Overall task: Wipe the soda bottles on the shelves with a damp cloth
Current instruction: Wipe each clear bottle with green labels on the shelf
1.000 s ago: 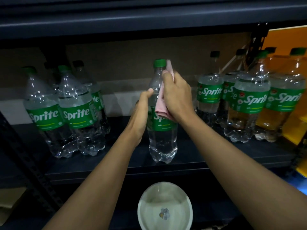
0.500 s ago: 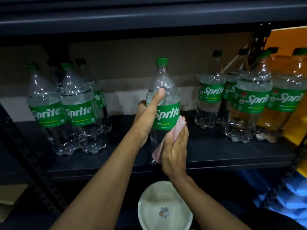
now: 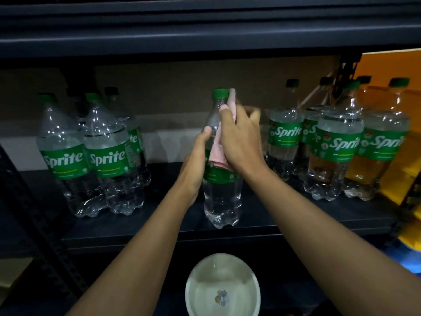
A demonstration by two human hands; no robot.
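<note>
A clear Sprite bottle [image 3: 222,201] with a green cap and green label stands upright at the middle of the dark shelf [image 3: 284,224]. My left hand [image 3: 196,165] grips its left side at label height, thumb up on the shoulder. My right hand [image 3: 241,137] holds a pink cloth [image 3: 217,153] against the bottle's neck and shoulder; one end of the cloth sticks up beside the cap. Part of the label is hidden behind both hands.
Several Sprite bottles [image 3: 107,156] stand at the shelf's left, and several more Sprite bottles [image 3: 337,147] at the right. An orange panel [image 3: 396,69] sits at the far right. A white bowl of water [image 3: 222,286] lies below the shelf. Another shelf board [image 3: 205,30] hangs overhead.
My right hand has carried the pink cloth from the bottle's lower body up to its neck and shoulder. My left hand has stayed on the bottle's left side.
</note>
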